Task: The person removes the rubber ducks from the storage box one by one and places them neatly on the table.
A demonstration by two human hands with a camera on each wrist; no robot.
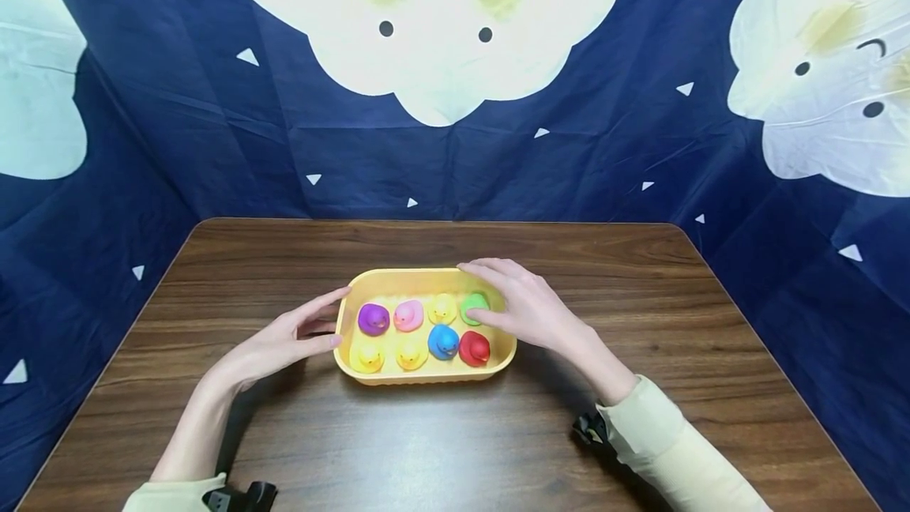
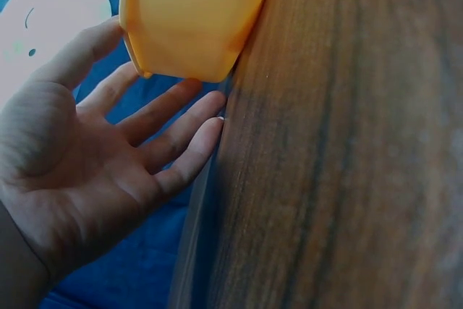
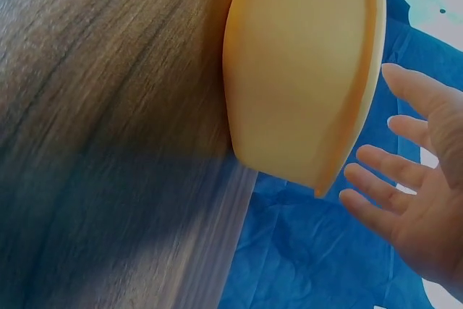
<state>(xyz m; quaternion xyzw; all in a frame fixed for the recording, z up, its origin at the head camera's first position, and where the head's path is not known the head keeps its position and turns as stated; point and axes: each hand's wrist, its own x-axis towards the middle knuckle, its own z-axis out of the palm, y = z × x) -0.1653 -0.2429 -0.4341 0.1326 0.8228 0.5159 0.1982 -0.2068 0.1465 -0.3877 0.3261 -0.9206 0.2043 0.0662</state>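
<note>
A yellow plastic basket (image 1: 426, 378) holds several small rubber ducks in two rows. At the back are a purple duck (image 1: 373, 319), a pink duck (image 1: 408, 315), a yellow duck (image 1: 442, 309) and a green duck (image 1: 472, 305); in front, two yellow ones, a blue duck (image 1: 444, 342) and a red duck (image 1: 475, 348). My left hand (image 1: 291, 338) has its fingers spread at the basket's left end, fingertips right at the rim. Over the right end reaches my right hand (image 1: 529, 308), fingers extended, thumb partly covering the green duck. The right wrist view shows that hand beside the basket's outer wall (image 3: 304, 70).
The basket stands mid-table on a dark wood table (image 1: 426, 449). Behind it and at both sides hangs a blue cloth (image 1: 455, 156) printed with white clouds and triangles. Both wrists wear dark devices below light sleeves (image 1: 661, 433).
</note>
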